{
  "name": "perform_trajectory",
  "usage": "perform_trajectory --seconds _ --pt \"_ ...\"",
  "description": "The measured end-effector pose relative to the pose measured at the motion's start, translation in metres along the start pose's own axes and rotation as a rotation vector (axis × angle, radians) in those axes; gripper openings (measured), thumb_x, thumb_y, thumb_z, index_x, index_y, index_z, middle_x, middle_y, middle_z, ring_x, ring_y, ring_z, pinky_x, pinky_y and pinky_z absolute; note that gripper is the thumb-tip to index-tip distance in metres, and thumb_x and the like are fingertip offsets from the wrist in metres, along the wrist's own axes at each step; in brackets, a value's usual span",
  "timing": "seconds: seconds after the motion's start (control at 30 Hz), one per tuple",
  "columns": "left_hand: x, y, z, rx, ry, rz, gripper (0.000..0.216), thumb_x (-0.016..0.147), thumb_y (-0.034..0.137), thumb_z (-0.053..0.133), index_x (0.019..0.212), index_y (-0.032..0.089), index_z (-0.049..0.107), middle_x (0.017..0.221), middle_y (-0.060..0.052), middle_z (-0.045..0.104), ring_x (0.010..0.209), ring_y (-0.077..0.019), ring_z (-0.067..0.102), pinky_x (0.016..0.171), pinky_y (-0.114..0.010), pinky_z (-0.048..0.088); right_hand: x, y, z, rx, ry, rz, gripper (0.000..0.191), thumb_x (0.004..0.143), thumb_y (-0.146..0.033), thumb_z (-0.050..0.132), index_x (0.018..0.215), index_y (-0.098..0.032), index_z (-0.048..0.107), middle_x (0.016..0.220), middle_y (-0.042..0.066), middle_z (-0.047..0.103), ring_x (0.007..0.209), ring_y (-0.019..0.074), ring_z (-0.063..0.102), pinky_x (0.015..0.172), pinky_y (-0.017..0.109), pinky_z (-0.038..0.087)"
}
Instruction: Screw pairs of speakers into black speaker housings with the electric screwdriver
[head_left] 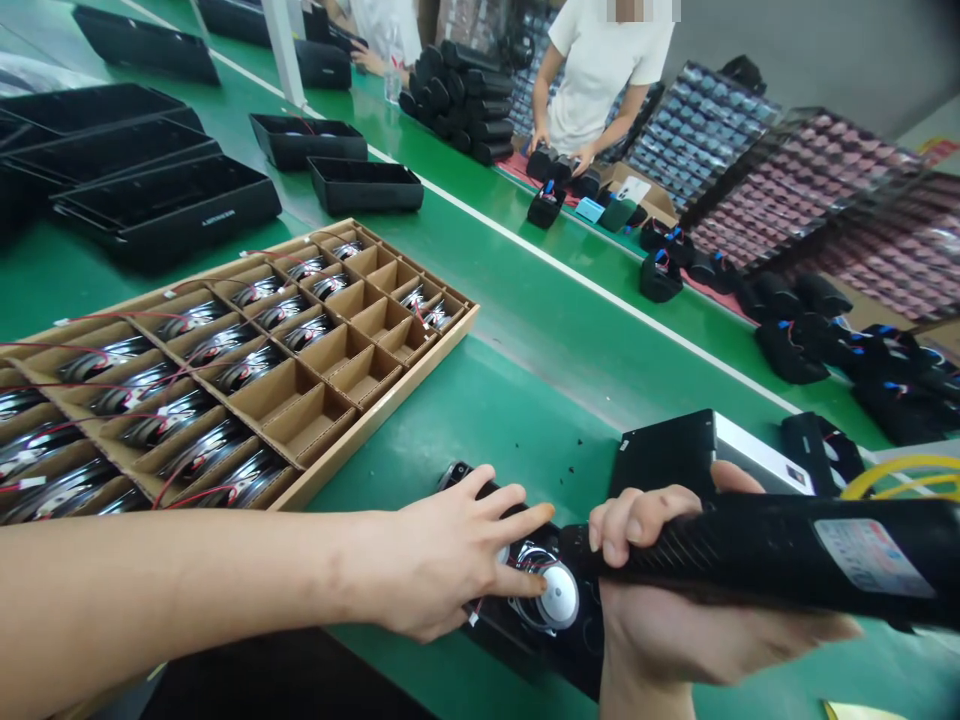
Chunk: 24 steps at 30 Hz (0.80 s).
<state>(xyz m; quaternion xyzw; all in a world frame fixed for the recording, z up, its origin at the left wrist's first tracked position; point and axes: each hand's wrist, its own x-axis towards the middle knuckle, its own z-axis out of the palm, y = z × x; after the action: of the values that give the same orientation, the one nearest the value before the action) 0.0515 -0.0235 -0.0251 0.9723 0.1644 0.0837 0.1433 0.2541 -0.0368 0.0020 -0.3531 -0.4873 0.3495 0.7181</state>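
My left hand (457, 560) lies with its fingers spread over a black speaker housing (581, 655) on the green bench. One fingertip touches the pale round cone of a speaker (561, 600) sitting in the housing. Red wires and a small white plug show beside that speaker. My right hand (667, 615) is wrapped around a black electric screwdriver (757, 545), which lies nearly level. Its front end is close to the speaker's right side; the bit is hidden from view.
A divided cardboard tray (405, 385) of wired speakers stands on the left, several cells vacant. Black housings (187, 205) are stacked behind it. A black-and-white box (675, 450) stands beyond the screwdriver. Across the bench a person in white (600, 70) handles black parts.
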Motion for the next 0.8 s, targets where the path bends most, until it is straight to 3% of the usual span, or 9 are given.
perform_trajectory --seconds 0.5,0.8 --pt "0.000 -0.001 -0.001 0.031 -0.009 0.010 0.070 0.083 0.039 0.080 0.150 0.033 0.059 0.167 -0.018 0.038 0.138 -0.0420 0.048 0.110 -0.064 0.041 -0.004 0.008 0.002 -0.009 -0.025 0.017 0.080 0.087 -0.093 0.032 0.121 -0.027 0.062 0.061 -0.007 0.059 0.039 0.0124 0.046 0.041 0.028 0.044" --pt "0.006 -0.001 -0.008 0.053 -0.063 -0.003 0.072 0.083 0.040 0.079 0.152 0.037 0.057 0.153 -0.016 0.048 0.127 -0.0388 0.052 0.103 -0.060 0.046 -0.006 0.008 0.016 0.089 -0.012 0.142 0.070 0.077 -0.091 0.059 0.103 -0.028 0.071 0.055 -0.007 0.057 0.038 0.0124 0.047 0.038 0.026 0.042"
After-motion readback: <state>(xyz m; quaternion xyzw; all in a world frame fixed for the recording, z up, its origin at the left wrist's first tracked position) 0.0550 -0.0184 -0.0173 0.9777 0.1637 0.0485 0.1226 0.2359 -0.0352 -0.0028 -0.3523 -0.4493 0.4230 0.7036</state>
